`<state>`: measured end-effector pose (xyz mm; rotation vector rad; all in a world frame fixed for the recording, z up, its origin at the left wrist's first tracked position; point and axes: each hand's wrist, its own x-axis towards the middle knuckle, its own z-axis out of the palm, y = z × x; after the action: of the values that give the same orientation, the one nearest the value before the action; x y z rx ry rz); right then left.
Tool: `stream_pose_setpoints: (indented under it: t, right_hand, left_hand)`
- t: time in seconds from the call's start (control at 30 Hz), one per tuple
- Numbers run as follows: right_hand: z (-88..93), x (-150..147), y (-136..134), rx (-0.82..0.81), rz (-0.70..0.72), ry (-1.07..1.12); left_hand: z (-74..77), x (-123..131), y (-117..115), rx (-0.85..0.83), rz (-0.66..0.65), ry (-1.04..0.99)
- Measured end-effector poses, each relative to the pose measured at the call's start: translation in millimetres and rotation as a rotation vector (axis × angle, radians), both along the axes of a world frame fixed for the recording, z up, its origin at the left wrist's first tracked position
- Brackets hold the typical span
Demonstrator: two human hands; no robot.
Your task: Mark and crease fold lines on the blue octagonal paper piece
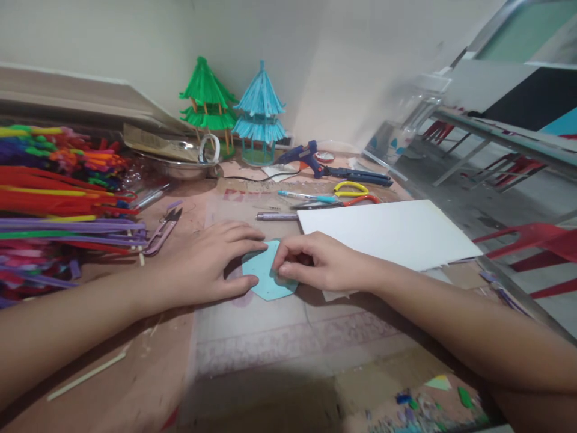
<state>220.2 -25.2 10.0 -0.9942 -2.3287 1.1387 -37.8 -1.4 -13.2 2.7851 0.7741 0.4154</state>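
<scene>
A light-blue hexagonal piece of card or foam (264,267) lies flat on the work surface between my hands. My left hand (220,258) rests at its left side, thumb and fingers stretched apart, with the tips on its edge. Over its right part my right hand (315,261) is closed in a pinch, thumb and forefinger pressed together. Whatever it may hold is too small or hidden to make out. Small dark dots show on the blue piece. Right behind my right hand lies a large white sheet (387,234).
Bundles of coloured pipe cleaners (58,198) and purple thread snips (164,234) lie left. Behind stand green (210,96) and blue (261,96) pagoda models, a glue gun (300,156), pliers (358,175), yellow-and-orange-handled scissors (351,191) and a pen (277,216). Scraps (424,406) litter the front right.
</scene>
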Motion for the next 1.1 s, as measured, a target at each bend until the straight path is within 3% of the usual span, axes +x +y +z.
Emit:
stream_pose_setpoints:
  t: [0.13,0.3,0.6,0.83,1.03,1.1]
  right_hand:
    - [-6.6,-4.3,-0.2,0.152,-0.112,0.047]
    - [-9.2,-8.1,1.8,0.266,-0.06,-0.066]
    - [5.7,-0.5,-5.7,0.176,0.044,-0.161]
    - [13.8,5.0,-8.9,0.214,0.135,-0.215]
    - [3.2,-3.4,-2.8,0.268,-0.077,-0.101]
    - [-1.5,-7.6,-0.5,0.296,-0.084,-0.11]
  left_hand:
    - [-0.3,0.5,-2.7,-0.013,-0.042,-0.064]
    - [-0.1,0.8,-1.0,0.026,-0.062,0.028]
    - [-1.5,0.7,-1.3,0.022,-0.033,0.056]
    - [-0.6,0.5,-2.2,0.016,-0.036,0.066]
    - [-2.1,0.0,-1.0,0.013,-0.04,0.044]
    - [-2.6,-0.2,-0.8,0.017,-0.043,0.042]
